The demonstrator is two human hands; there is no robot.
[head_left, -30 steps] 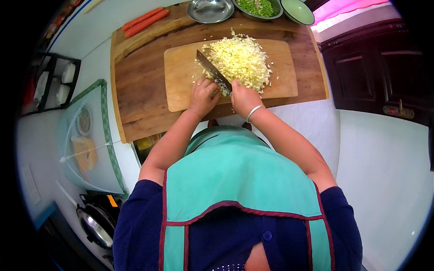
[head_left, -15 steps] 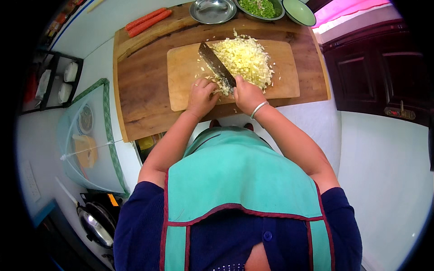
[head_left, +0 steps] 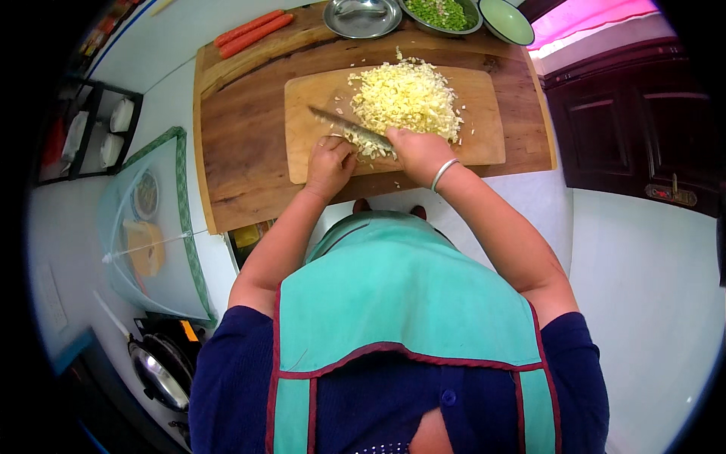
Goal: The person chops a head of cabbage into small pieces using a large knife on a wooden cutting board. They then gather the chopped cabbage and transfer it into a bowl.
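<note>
My right hand (head_left: 420, 155) is closed round the handle of a cleaver (head_left: 349, 127), whose narrow-looking blade slants up and to the left over a wooden cutting board (head_left: 484, 129). Just beyond the blade lies a heap of finely chopped pale yellow vegetable (head_left: 404, 98), probably cabbage, with loose bits scattered round it. My left hand (head_left: 330, 165) rests at the board's near edge, close below the blade, its fingers curled in. What those fingers hold, if anything, is hidden. Small chopped bits lie between the two hands, along the blade.
Two red-wrapped sausages (head_left: 253, 34) lie at the table's far left. A steel dish (head_left: 363, 19), a bowl of chopped greens (head_left: 446, 13) and a pale green bowl (head_left: 507, 21) line the far edge. A mesh food cover (head_left: 181, 189) stands left of the wooden table (head_left: 242, 151).
The cleaver's blade has swung left and down, lying flatter across the board near my left hand. My right hand has turned with it; my left hand has shifted slightly.
</note>
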